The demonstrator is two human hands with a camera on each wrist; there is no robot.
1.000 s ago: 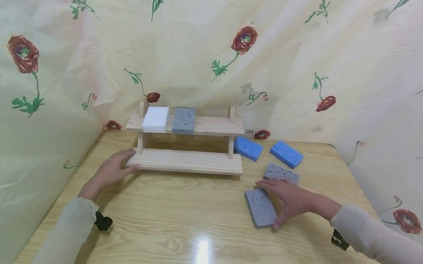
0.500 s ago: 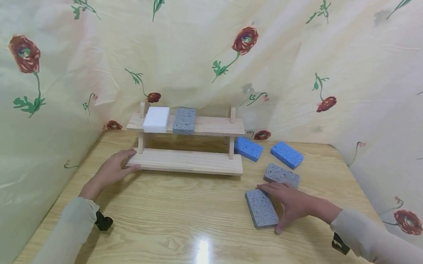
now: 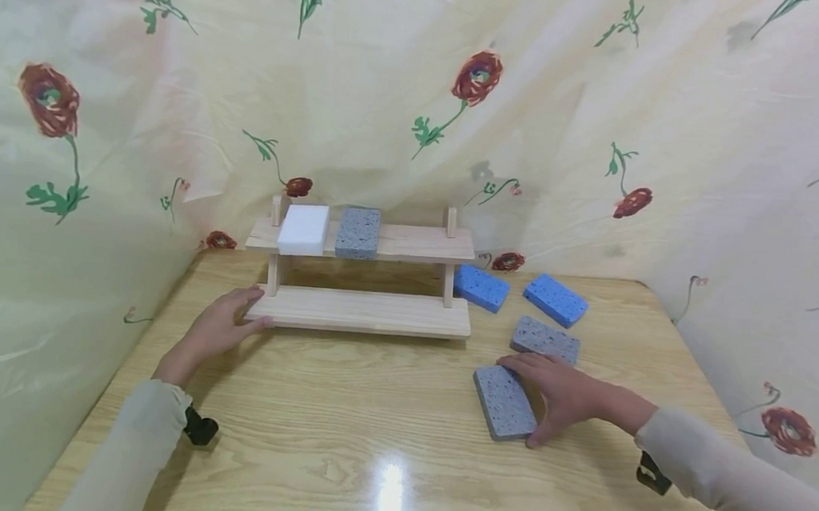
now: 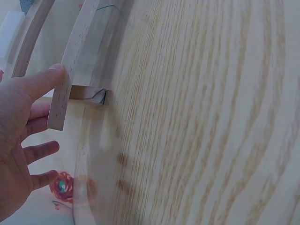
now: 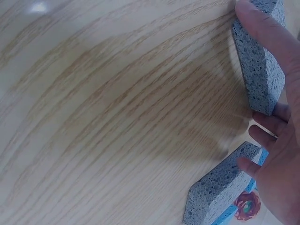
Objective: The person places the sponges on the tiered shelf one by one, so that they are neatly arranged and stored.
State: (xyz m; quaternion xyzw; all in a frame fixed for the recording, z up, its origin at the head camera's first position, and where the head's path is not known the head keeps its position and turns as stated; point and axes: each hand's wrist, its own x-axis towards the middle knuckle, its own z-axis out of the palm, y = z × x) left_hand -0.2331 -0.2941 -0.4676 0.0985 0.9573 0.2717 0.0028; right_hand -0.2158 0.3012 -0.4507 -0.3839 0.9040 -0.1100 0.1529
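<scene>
My left hand [image 3: 216, 328] holds the left end of the lower board of a two-tier wooden shelf [image 3: 369, 312]. In the left wrist view its thumb lies on the board's front edge, with fingers behind. At the right of the table, my right hand [image 3: 566, 390] spans a grey speckled sponge [image 3: 500, 403] lying flat. The right wrist view shows the thumb at one end of this sponge [image 5: 258, 70] and fingertips at the other. Just behind that hand lies a second grey sponge [image 3: 547, 336]. A white sponge [image 3: 304, 229] and another grey sponge [image 3: 358, 233] rest on the upper board.
Two blue sponges [image 3: 481, 288] [image 3: 555, 300] lie toward the table's back edge, one close beside the shelf's right end. A flowered cloth [image 3: 385, 109] hangs behind the wooden table [image 3: 309, 424] and along both sides.
The right thumb moves slightly off the near end of the grey sponge, then back against it. The left hand, the shelf and the other sponges stay put.
</scene>
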